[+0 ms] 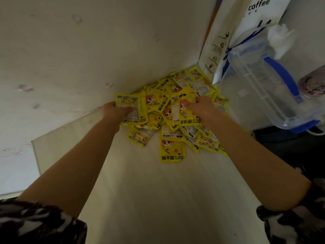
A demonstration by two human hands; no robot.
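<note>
Two bare hands work into a heap of yellow hand-warmer sachets point(159, 103) spilled across a pale tabletop point(158, 199); the heap lies at the far end, pushed up against the wall point(88, 50), with a white paper coffee bag point(246, 32) and a clear plastic container point(263, 88) with blue trim standing just to its right. The left hand point(117, 111) is at the heap's left edge, fingers curled round a sachet lying printed-back up; the right hand point(202, 110) covers the right side, fingers bent down over several sachets and gripping them, though its fingertips are hidden among the packets. One stray sachet point(172, 150) lies flat at the near edge of the heap, face up.

The sachets look light, flat and soft-filled, sealed in glossy film that is likely to be slippery; stacked loosely as they are, they would probably slide over one another and fan out if squeezed from the sides alone. A sure hold would likely come from scooping under the heap with both hands and pressing inward, or pinching single packets by their crimped edges; the film seems tough enough for firm handling, yet a small handful at a time looks the safer bet.
</note>
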